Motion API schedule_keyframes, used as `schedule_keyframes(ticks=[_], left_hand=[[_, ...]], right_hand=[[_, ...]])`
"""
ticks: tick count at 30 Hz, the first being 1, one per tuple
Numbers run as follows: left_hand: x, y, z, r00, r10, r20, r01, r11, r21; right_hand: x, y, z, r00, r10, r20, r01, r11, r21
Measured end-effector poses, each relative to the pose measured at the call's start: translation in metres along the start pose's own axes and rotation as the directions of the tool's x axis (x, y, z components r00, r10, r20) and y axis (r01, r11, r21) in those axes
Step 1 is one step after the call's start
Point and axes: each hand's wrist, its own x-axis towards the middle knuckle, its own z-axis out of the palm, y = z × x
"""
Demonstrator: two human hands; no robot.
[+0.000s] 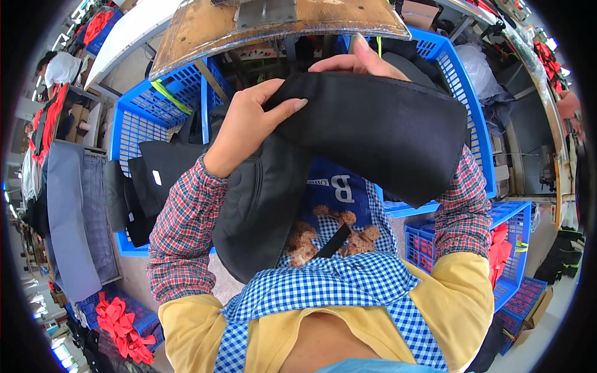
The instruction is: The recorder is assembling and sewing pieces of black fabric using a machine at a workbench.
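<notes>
A black, smooth fabric piece (379,124) with a stitched upper edge is held up in front of me and spread toward the right. My left hand (252,121) is closed on its left end, the thumb pressing on its face. My right hand (364,62) is behind the top edge, thumb raised and fingers pointing left, holding it from behind; part of that hand is hidden. The piece covers much of my right forearm. Below my left hand hangs a larger rounded black padded piece (249,211) with curved stitching; whether the two are joined I cannot tell.
A wooden-topped machine table (348,22) stands just ahead. Beneath it are blue plastic crates (140,127) holding black pieces (168,161). Another blue crate (513,248) with red cloth stands right. Red strips (121,326) lie lower left. A person (61,67) is far left.
</notes>
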Motion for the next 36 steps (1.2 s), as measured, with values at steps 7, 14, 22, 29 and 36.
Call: schedule_keyframes(ticks=[7,14,22,29,36], left_hand=[[0.018,0.000,-0.033,0.999,0.020,0.050,-0.018,0.999,-0.039],[0.064,-0.012,-0.090,0.987,-0.162,0.003,0.160,0.970,-0.182],[0.135,-0.028,-0.149,0.979,-0.205,-0.011,0.203,0.975,-0.095],[0.176,-0.041,-0.153,0.978,-0.195,-0.076,0.190,0.979,-0.074],[0.199,-0.053,-0.153,0.974,-0.227,0.004,0.225,0.964,-0.143]], right_hand=[[0.036,-0.011,-0.019,0.919,0.032,0.392,0.168,0.869,-0.465],[0.084,0.020,0.003,0.926,-0.150,0.348,0.226,0.955,-0.191],[0.185,0.030,0.022,0.863,-0.484,0.145,0.502,0.787,-0.360],[0.222,0.025,0.010,0.804,-0.595,0.014,0.559,0.746,-0.362],[0.226,0.023,0.003,0.792,-0.605,-0.085,0.531,0.751,-0.392]])
